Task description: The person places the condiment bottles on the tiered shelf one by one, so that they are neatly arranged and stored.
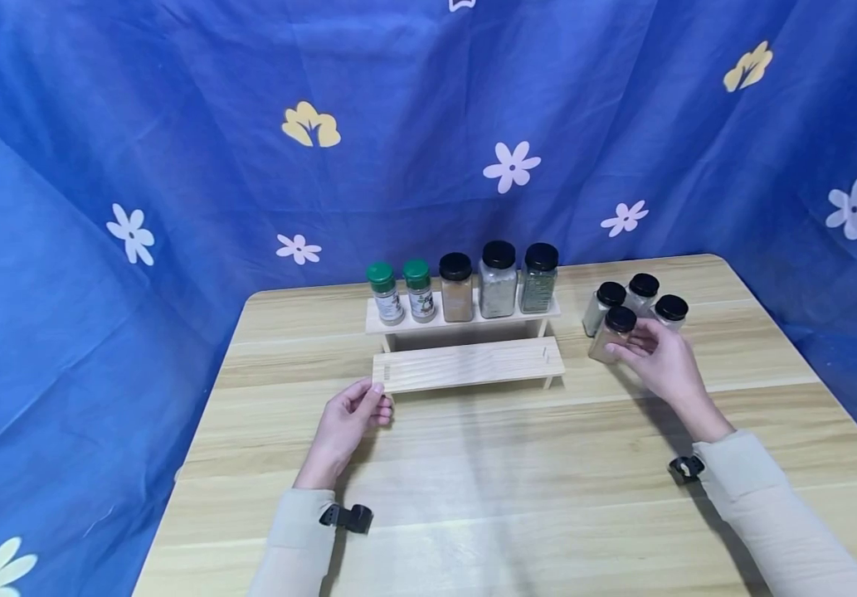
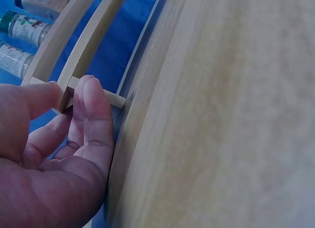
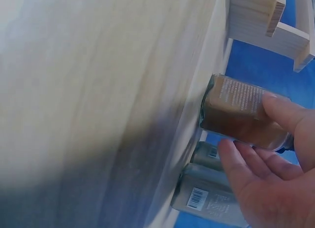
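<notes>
A: Where's the brown jar (image 1: 609, 343) from your hands?
B: Just left of your right hand (image 1: 661, 361), the nearer one, which pinches it between thumb and fingers. Its long axis stands roughly upright; whether its base touches the table (image 1: 473, 506), you can't tell.
A: And from your left hand (image 1: 346, 421)?
B: Well to the right and farther off. That hand pinches the lower shelf (image 1: 469, 366) at its left end; the board runs left to right between your hands.
A: Beyond the jar?
B: Three black-lidded jars (image 1: 598, 313), just beside it on the far side.

There is room to pass over the near wooden shelf (image 1: 465, 365); five spice jars (image 1: 457, 296) obstruct the far shelf (image 1: 374, 322).
</notes>
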`<state>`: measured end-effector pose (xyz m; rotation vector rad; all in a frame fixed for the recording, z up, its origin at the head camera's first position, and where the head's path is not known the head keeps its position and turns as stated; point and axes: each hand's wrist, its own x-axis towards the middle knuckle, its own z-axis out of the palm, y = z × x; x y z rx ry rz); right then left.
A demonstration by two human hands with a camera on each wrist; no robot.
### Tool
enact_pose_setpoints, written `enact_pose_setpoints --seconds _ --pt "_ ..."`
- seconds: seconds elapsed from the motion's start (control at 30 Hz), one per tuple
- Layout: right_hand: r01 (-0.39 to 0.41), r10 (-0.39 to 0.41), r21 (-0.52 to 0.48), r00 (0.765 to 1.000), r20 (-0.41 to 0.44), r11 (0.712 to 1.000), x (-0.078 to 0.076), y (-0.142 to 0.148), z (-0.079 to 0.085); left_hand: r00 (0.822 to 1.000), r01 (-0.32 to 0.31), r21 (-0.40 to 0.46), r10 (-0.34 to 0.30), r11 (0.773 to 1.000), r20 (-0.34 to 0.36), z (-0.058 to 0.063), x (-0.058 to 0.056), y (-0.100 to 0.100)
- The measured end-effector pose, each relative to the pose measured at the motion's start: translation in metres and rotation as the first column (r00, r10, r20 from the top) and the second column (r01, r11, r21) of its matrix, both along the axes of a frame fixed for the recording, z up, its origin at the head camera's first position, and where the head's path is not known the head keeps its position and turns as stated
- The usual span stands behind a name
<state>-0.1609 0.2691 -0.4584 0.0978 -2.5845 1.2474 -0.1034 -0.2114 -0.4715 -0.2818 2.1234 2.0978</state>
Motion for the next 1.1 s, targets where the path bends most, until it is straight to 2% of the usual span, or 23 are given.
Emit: enact_pose_setpoints --seconds 0.3,0.4,0.6,0.77,0.9,1.1 --pt "-0.016 0.018 -0.079 0.999 0.031 0.997 0.001 0.001 -0.006 1.0 0.004 -0.005 -0.004 1.0 0.0 0.001 0.0 0.0" --pt "-0.022 0.024 -0.071 1.0 0.018 0.997 0.004 -0.002 -0.005 1.0 0.0 -0.004 0.0 1.0 -0.002 0.0 0.0 0.0" --pt "-0.019 0.019 -0.008 0.999 -0.044 1.0 0.011 -0.014 0.012 1.0 0.002 -0.003 -0.002 1.0 -0.002 -0.001 0.0 -0.001" --pt "-0.084 0.078 -0.055 0.992 -0.103 0.995 0.017 -0.032 0.032 1.0 0.007 -0.011 -0.007 1.0 -0.003 -0.002 -0.001 -0.001" --pt "-0.149 0.141 -0.085 0.986 -0.094 0.985 0.022 -0.048 0.044 1.0 0.003 -0.005 -0.003 1.0 -0.001 -0.002 -0.002 -0.001" --pt "-0.227 0.223 -0.107 0.973 -0.056 0.968 0.025 -0.074 0.051 1.0 0.001 0.0 -0.001 1.0 0.001 -0.001 -0.001 -0.001"
